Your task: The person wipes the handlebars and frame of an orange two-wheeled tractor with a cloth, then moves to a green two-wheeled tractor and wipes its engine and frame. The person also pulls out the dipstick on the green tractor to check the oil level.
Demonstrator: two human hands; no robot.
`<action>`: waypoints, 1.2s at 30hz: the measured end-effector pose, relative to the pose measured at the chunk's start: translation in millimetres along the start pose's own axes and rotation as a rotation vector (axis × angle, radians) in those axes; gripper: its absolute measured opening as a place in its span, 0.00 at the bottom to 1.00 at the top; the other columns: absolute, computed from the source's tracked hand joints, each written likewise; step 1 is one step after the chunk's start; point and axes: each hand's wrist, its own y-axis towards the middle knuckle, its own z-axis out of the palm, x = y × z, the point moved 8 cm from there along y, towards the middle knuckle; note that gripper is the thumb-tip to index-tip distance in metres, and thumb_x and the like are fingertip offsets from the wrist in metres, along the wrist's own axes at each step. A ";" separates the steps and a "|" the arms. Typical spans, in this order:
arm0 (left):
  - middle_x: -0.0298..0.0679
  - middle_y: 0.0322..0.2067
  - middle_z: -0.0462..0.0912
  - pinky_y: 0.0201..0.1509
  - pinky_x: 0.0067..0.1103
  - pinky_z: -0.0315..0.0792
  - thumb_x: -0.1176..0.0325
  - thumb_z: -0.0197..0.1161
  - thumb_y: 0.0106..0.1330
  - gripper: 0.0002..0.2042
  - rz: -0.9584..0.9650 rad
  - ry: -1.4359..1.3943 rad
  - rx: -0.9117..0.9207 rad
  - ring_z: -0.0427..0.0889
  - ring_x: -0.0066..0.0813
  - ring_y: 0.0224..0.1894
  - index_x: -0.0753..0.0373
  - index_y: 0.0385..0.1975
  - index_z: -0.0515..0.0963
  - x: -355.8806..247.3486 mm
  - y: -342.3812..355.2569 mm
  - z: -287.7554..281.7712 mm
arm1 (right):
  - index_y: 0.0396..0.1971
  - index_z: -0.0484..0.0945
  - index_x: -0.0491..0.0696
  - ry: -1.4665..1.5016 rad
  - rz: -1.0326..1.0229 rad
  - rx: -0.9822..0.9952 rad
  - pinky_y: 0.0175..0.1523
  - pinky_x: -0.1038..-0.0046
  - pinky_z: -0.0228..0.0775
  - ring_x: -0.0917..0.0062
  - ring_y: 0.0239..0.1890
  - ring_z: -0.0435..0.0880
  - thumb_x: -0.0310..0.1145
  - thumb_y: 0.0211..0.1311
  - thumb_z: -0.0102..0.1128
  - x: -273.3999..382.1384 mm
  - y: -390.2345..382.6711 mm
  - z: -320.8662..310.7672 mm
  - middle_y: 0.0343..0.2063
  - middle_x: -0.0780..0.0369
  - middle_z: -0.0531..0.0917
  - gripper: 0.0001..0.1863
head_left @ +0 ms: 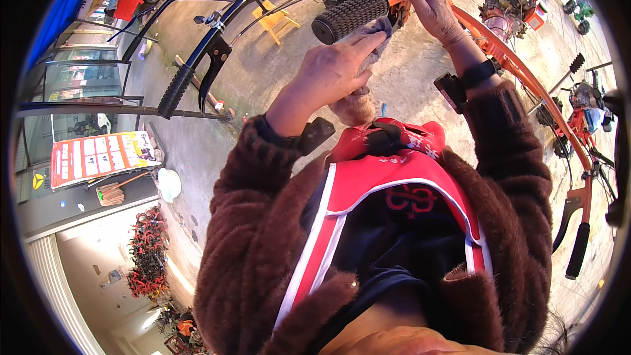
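Note:
A black ribbed rubber grip (351, 16) sits on the end of an orange handlebar (490, 39) in front of me. My left hand (332, 72) is closed on a grey cloth (379, 33), which lies against the near side of the grip. At the grip's inner end my right hand (424, 3) wraps over the orange tube, its fingers bent round it. The bar curves away to the right and ends in a second black grip (578, 250) with a lever beside it. Part of the cloth is hidden by my left fingers.
To the left stands another machine's black handlebar with a grip (174, 92) and lever. A small yellow stool (275, 21) is on the concrete floor beyond. Engines (506, 13) stand at the far right. A printed board (102, 156) and a broom head (110, 194) are by the doorway.

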 end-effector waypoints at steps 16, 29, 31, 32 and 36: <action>0.46 0.53 0.80 0.51 0.34 0.76 0.60 0.68 0.59 0.29 -0.036 -0.208 -0.045 0.81 0.48 0.50 0.53 0.62 0.70 4.5 -43.9 -9.8 | 0.44 0.80 0.47 -0.105 -0.098 -0.069 0.61 0.68 0.60 0.66 0.49 0.76 0.35 0.74 0.37 -10.6 -6.2 5.4 0.41 0.61 0.81 0.19; 0.43 0.52 0.80 0.45 0.36 0.78 0.58 0.65 0.61 0.29 -0.024 -0.064 -0.018 0.82 0.49 0.45 0.50 0.64 0.67 -0.6 -7.9 -3.3 | 0.43 0.80 0.45 -0.020 -0.057 -0.053 0.60 0.67 0.63 0.64 0.48 0.76 0.36 0.73 0.39 -7.5 -2.9 1.3 0.40 0.58 0.81 0.18; 0.43 0.51 0.81 0.46 0.35 0.78 0.59 0.65 0.61 0.28 -0.040 -0.082 -0.014 0.82 0.48 0.45 0.51 0.63 0.68 0.2 -16.7 -3.1 | 0.43 0.80 0.45 -0.004 -0.027 -0.037 0.59 0.67 0.63 0.64 0.48 0.76 0.36 0.73 0.39 -9.0 -3.0 2.0 0.40 0.58 0.81 0.18; 0.45 0.52 0.80 0.47 0.35 0.77 0.61 0.66 0.60 0.29 -0.049 -0.117 -0.009 0.82 0.49 0.47 0.51 0.64 0.68 1.7 -23.0 -3.8 | 0.43 0.80 0.45 -0.004 -0.011 -0.030 0.59 0.67 0.63 0.64 0.48 0.76 0.36 0.73 0.39 -10.1 -3.2 2.3 0.40 0.58 0.81 0.18; 0.46 0.49 0.82 0.50 0.31 0.77 0.67 0.67 0.60 0.25 -0.055 -0.238 -0.062 0.82 0.47 0.48 0.54 0.59 0.74 7.3 -48.7 -10.7 | 0.43 0.80 0.45 0.010 -0.013 -0.035 0.60 0.67 0.62 0.64 0.49 0.76 0.36 0.73 0.39 -10.1 -3.9 2.1 0.40 0.58 0.81 0.18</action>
